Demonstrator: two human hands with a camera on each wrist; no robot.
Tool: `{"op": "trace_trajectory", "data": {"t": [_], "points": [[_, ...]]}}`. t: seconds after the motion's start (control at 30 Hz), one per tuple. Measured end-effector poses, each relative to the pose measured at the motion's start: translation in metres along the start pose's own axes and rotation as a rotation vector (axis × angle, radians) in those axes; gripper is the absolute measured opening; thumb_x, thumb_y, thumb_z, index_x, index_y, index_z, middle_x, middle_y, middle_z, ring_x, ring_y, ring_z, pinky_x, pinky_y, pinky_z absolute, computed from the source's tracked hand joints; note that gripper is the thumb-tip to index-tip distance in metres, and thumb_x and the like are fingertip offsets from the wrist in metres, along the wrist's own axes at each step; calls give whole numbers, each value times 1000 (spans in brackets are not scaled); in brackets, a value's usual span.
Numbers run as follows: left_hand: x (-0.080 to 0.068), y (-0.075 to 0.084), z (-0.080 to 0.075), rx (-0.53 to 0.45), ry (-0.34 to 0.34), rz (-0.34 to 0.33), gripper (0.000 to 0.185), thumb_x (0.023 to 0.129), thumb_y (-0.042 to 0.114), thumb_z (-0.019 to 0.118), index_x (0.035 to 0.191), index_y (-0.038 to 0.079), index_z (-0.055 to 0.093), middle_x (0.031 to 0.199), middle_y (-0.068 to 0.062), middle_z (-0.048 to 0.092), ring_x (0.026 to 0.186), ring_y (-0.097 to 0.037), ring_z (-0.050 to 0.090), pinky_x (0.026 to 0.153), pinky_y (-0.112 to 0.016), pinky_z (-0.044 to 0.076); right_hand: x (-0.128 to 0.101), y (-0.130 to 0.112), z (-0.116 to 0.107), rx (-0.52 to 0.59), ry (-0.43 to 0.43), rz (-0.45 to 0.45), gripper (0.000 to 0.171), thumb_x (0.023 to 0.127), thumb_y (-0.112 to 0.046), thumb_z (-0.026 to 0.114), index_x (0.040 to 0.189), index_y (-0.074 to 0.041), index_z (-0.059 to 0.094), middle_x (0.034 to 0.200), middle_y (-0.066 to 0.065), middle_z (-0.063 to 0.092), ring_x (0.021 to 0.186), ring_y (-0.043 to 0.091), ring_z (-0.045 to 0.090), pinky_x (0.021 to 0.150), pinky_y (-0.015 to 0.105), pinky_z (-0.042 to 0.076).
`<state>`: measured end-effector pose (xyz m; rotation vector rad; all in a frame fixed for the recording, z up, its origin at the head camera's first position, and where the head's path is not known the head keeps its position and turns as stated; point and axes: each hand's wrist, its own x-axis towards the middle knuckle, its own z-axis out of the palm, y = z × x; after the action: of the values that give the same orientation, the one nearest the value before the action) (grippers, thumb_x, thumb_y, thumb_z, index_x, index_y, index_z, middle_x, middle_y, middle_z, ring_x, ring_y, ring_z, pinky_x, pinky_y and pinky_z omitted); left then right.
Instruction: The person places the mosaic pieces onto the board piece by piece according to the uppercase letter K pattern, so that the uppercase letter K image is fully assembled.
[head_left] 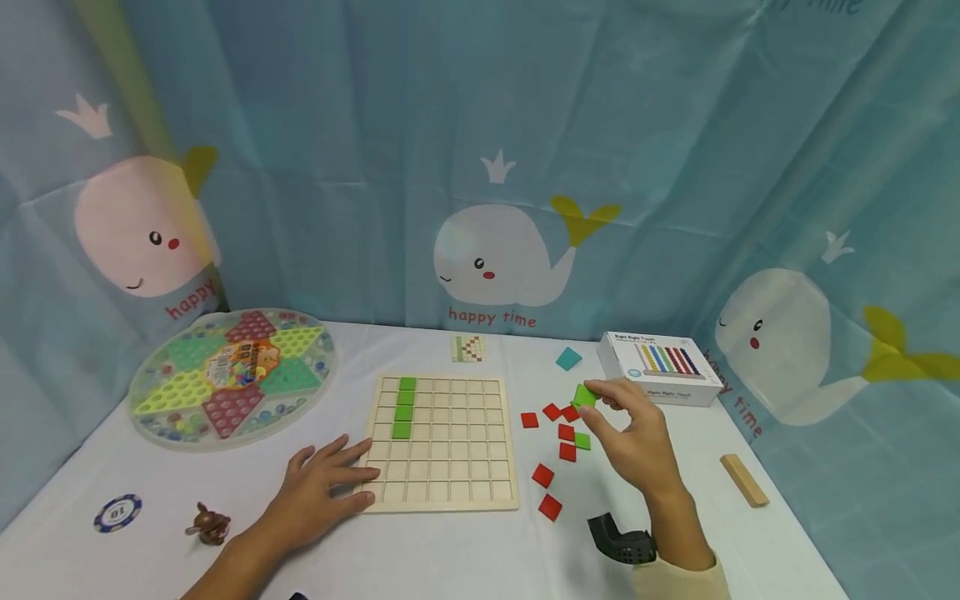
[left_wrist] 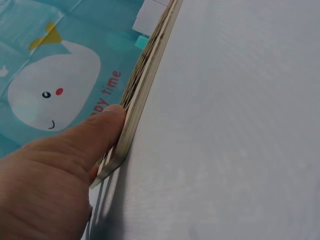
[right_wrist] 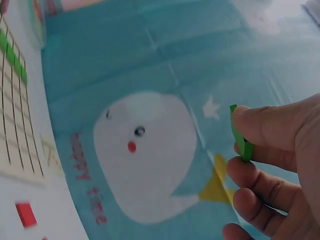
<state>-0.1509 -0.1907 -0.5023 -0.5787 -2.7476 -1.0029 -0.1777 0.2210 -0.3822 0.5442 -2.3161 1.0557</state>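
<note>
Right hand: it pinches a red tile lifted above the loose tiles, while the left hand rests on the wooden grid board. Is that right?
Not quite. The tile pinched by the right hand is green, as the right wrist view shows. The left hand does rest on the wooden grid board.

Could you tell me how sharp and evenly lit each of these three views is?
Head view: even light, soft shadows, wide-angle bending at the edges; the right hand and wooden grid board are sharp. Left wrist view: the left hand is close and soft, with finger shadows on the cloth. Right wrist view: the pinched green tile is fairly sharp, the whale curtain hazy.
</note>
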Motion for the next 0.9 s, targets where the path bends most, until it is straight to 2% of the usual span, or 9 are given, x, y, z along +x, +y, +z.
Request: {"op": "trace_trajectory", "data": {"t": [0.1, 0.2, 0.33, 0.43, 0.53, 0.8, 0.9], "points": [[0, 0, 0, 11, 2, 0, 35, 80, 45, 75, 106, 21, 77, 136, -5, 56, 132, -41, 37, 99, -66, 12, 5, -17, 9, 45, -34, -49, 33, 82, 1, 75, 114, -7, 69, 106, -1, 63, 95, 18, 54, 82, 21, 46], [0, -1, 0, 16, 4, 2, 34, 80, 44, 75, 106, 21, 77, 136, -5, 55, 132, -41, 37, 99, -66, 12, 10, -36, 21, 98, -70, -86, 34, 80, 5, 75, 112, -2, 68, 105, 5, 63, 95, 23, 55, 81, 24, 47], [0, 0, -1, 10, 3, 0, 34, 80, 44, 75, 106, 21, 76, 136, -5, 55, 132, -41, 36, 99, -66, 12, 16, -52, 39, 184, -107, -120, 33, 79, 8, 74, 111, 2, 67, 105, 9, 62, 98, 25, 55, 83, 33, 48], [1, 0, 0, 5, 1, -3, 34, 80, 43, 75, 106, 21, 76, 137, -5, 55, 133, -41, 36, 99, -66, 12, 19, -56, 56, 229, -135, -122, 32, 82, 2, 75, 112, -2, 68, 105, 2, 61, 100, 20, 55, 84, 38, 47], [1, 0, 0, 3, 6, 0, 34, 80, 43, 75, 106, 21, 76, 137, -5, 55, 133, -41, 36, 99, -66, 12, 20, -57, 74, 237, -162, -110, 31, 84, -6, 75, 114, -8, 69, 105, -6, 60, 100, 15, 55, 84, 38, 48], [1, -1, 1, 9, 9, 0, 34, 80, 44, 75, 105, 22, 77, 136, -5, 56, 132, -41, 36, 99, -66, 12, 18, -60, 122, 256, -223, -79, 27, 87, -10, 73, 113, -9, 69, 103, -7, 59, 98, 14, 56, 83, 40, 49], [1, -1, 1, 12, 14, 6, 34, 80, 45, 75, 105, 22, 77, 136, -5, 56, 132, -41, 36, 99, -66, 12, 16, -60, 136, 263, -254, -51, 27, 87, -11, 73, 113, -9, 69, 102, -7, 59, 97, 17, 57, 82, 40, 49]]}}
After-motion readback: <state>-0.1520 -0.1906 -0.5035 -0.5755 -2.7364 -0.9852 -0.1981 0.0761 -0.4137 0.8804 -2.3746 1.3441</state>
